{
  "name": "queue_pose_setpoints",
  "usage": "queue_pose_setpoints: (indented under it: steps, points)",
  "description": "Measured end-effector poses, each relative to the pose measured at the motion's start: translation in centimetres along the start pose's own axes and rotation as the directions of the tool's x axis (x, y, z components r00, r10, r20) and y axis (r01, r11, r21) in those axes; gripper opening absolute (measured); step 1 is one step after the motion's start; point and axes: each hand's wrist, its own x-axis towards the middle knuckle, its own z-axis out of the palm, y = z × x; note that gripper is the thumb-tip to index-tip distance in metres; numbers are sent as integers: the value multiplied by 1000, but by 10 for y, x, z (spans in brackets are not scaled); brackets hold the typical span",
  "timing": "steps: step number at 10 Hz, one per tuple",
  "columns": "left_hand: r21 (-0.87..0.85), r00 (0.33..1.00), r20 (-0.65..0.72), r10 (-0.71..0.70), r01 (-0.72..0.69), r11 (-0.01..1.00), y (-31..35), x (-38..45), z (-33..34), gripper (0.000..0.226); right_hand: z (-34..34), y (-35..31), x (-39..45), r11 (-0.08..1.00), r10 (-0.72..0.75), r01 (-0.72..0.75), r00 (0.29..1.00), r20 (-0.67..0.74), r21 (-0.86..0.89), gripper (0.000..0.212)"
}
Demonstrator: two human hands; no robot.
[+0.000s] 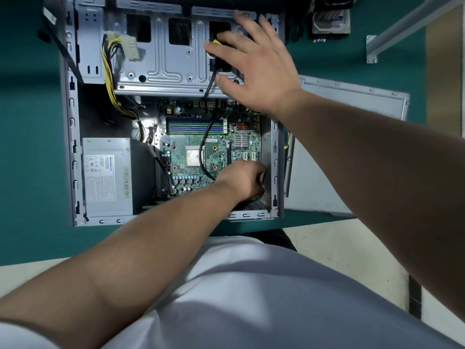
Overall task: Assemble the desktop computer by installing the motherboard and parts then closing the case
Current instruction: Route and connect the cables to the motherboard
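An open grey computer case (71,137) lies flat on the green table. The green motherboard (191,147) sits inside it, with its bare CPU (193,156) and RAM slots (193,127) showing. My left hand (245,180) is curled over the board's near right corner by the expansion slots; what its fingers hold is hidden. My right hand (254,64) lies spread, fingers straight, on the metal drive cage (161,59) at the back right, over a black cable (203,137) that loops down across the board.
The power supply (107,175) sits in the case's left side, its yellow and black wire bundle (110,71) running up to a white connector. The grey side panel (352,109) lies right of the case. A hard drive (331,20) and small screws (319,40) rest at the back right.
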Motion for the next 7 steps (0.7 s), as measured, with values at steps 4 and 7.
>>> queue_pose_setpoints:
  steps: [4,7]
  points:
    - [37,1000,-1,-17,17,999,4,-1,-1,29,0,0,0,1000,2,-2,1000,3,1,57]
    - [29,998,19,-52,51,998,1,3,2,27,1,0,1,1000,2,-2,1000,-6,-3,57]
